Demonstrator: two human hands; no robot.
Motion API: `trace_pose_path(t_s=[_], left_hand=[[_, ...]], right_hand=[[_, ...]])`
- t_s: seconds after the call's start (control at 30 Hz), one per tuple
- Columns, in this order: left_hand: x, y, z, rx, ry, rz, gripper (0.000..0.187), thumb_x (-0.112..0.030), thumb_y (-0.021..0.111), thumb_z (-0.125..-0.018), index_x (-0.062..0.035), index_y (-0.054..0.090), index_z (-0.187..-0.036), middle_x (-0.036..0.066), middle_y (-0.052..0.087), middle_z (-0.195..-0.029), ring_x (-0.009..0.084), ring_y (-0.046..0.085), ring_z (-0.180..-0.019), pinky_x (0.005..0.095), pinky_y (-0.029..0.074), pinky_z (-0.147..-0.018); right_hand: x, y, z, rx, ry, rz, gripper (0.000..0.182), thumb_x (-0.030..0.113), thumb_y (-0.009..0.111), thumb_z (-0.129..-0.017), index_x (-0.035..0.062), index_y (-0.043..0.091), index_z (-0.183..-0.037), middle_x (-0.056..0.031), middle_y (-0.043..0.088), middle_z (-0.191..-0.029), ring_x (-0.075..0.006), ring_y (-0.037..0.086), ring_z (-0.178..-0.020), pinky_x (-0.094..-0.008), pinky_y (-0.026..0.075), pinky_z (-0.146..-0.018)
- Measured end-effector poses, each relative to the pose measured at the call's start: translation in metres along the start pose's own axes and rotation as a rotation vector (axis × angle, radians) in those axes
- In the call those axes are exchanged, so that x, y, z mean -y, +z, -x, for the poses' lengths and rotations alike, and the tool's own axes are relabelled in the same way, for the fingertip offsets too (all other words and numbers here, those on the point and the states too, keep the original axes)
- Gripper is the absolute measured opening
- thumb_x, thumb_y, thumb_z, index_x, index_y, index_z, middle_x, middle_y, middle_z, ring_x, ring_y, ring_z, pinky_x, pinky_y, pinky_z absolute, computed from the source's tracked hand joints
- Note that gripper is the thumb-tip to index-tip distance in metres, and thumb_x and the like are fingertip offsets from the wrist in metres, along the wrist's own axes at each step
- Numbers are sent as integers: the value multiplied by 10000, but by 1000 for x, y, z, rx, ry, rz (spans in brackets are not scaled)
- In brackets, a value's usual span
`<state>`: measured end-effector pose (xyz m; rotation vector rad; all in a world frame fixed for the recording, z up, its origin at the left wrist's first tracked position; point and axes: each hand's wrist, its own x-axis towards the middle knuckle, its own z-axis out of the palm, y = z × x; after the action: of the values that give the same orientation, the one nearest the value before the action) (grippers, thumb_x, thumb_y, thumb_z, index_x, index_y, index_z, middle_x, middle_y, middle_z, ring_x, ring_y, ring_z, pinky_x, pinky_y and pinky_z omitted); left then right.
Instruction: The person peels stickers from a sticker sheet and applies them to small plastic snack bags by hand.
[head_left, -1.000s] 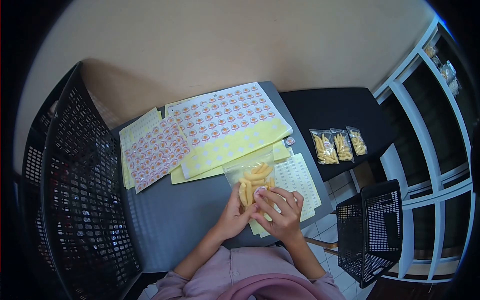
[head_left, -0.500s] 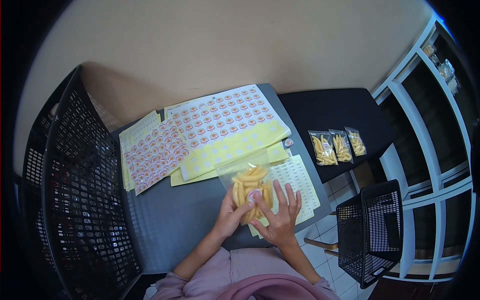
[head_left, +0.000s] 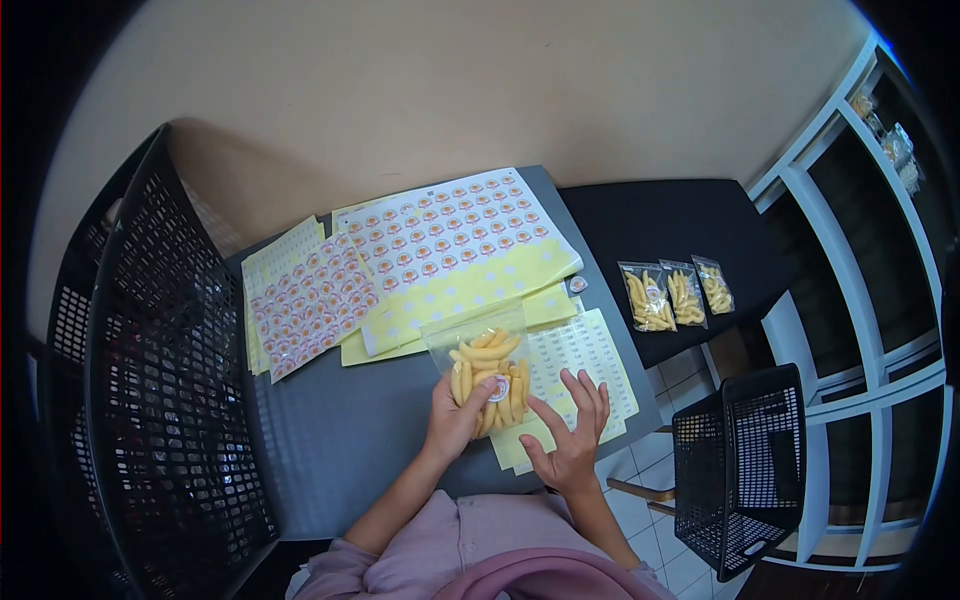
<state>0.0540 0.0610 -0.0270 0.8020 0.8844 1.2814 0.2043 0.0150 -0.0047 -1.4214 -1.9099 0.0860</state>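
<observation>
My left hand (head_left: 455, 418) grips a clear plastic bag of yellow finger-shaped snacks (head_left: 487, 352) by its left side, thumb across the front. A round pink-and-white sticker (head_left: 498, 388) is on the front of the bag, beside that thumb. My right hand (head_left: 572, 432) hovers just right of the bag with fingers apart and nothing in them. Beneath it lies a yellow sheet of small printed labels (head_left: 590, 350). Behind the bag, a large sheet of round stickers (head_left: 455, 235) covers the back of the grey table (head_left: 330, 450).
A smaller sticker sheet (head_left: 318, 305) lies at the left, and a loose sticker (head_left: 577, 285) near the table's right edge. Three filled bags (head_left: 647, 298) rest on a black table (head_left: 665, 215). Black crates stand at the left (head_left: 180, 400) and right (head_left: 740, 470), near white shelving (head_left: 830, 230).
My right hand has come off the sticker on the bag and moved slightly right, its fingers now free. My left hand has shifted the bag a little to the left.
</observation>
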Motion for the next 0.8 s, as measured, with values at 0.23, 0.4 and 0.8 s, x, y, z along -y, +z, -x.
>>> trace_pose_path(t_s=[0.23, 0.4, 0.8], left_hand=[[-5, -4, 0, 33, 101, -103, 333, -51, 604, -771, 20, 473, -1068, 88, 567, -999, 125, 555, -883, 259, 469, -757], [-12, -24, -10, -103, 70, 160, 384, -15, 572, -762, 19, 432, -1118, 105, 546, -1020, 171, 564, -891, 295, 477, -778], [-4, -33, -16, -122, -31, 263, 399, -215, 471, -864, -43, 349, -1203, 103, 503, -1079, 210, 528, -970, 366, 465, -823]], right_hand=[[-10, -3, -5, -25, -99, 19, 391, 323, 577, -756, 117, 563, -1089, -148, 419, -1219, -314, 363, -1154, -474, 164, -1000], [-62, -33, -1, -397, 117, 27, 237, 100, 504, -798, -41, 544, -985, -173, 529, -1003, -294, 516, -941, -390, 389, -840], [-77, -31, 34, -318, 379, 204, 211, 40, 586, -736, -18, 559, -938, -132, 562, -905, -286, 535, -824, -383, 388, -764]])
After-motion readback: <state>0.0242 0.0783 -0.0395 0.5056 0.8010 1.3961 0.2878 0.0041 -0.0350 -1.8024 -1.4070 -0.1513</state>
